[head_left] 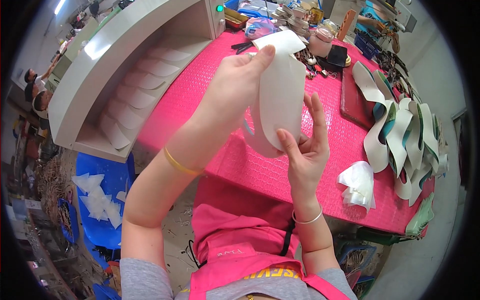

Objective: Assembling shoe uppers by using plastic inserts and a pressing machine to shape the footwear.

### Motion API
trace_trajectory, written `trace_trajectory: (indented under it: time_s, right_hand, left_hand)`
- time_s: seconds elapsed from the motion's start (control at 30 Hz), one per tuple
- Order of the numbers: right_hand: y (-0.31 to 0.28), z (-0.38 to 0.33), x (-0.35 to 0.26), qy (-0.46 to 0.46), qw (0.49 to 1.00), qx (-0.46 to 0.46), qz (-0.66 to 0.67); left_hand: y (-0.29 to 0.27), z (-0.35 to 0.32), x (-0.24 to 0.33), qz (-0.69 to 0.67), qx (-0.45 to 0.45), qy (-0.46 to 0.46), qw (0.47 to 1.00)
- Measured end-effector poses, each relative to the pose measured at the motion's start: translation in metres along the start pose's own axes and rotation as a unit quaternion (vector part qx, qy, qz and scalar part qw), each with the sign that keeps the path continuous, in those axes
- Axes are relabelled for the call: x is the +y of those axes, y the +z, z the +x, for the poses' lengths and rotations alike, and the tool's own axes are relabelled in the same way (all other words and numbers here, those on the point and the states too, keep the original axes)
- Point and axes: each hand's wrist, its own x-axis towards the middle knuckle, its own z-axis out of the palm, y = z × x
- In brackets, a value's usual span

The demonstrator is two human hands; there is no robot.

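While I hold this white insole piece (281, 95) up over the pink table (200, 100), my left hand (235, 90) pinches its top end between thumb and fingers, and my right hand (305, 145) closes on its lower end, thumb pressed on the front face and fingers spread behind it. Both grips are narrow, shut on the piece itself, not on anything else.

To my mind the step wants a light, even hold: I should keep the thumbs flat so the sheet bends smoothly instead of creasing, keep the two ends in line, and let the right thumb do the small work while the left only steadies the top.

Its long axis runs nearly upright in my view, leaning a little, with the broader end pointing away from me toward the cluttered far edge of the table and the rounded end pointing down toward my pink apron (240, 250). It curves gently along that length.

Off to my right lies a pile of shoe uppers (400, 135), well apart, and a crumpled clear bag (357, 182) sits nearer the table's edge
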Motion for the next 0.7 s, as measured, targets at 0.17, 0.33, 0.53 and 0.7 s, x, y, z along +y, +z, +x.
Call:
trace_trajectory:
  time_s: [0.17, 0.33, 0.53, 0.7]
  right_hand:
    - [-0.003, 0.009, 0.012, -0.028, 0.999, 0.036, -0.01]
    - [-0.003, 0.011, 0.003, 0.012, 0.999, 0.04, 0.034]
    - [-0.022, 0.024, 0.032, 0.022, 0.989, 0.059, -0.135]
    - [-0.029, 0.021, 0.047, 0.03, 0.97, 0.042, -0.237]
  left_hand:
    - [0.01, 0.011, 0.001, -0.01, 0.024, 0.001, 1.0]
    - [0.01, 0.014, -0.001, -0.016, 0.013, -0.012, 1.0]
    - [0.013, 0.014, 0.007, 0.025, 0.008, -0.06, 0.998]
    - [0.017, 0.027, -0.009, 0.15, -0.026, 0.068, 0.986]
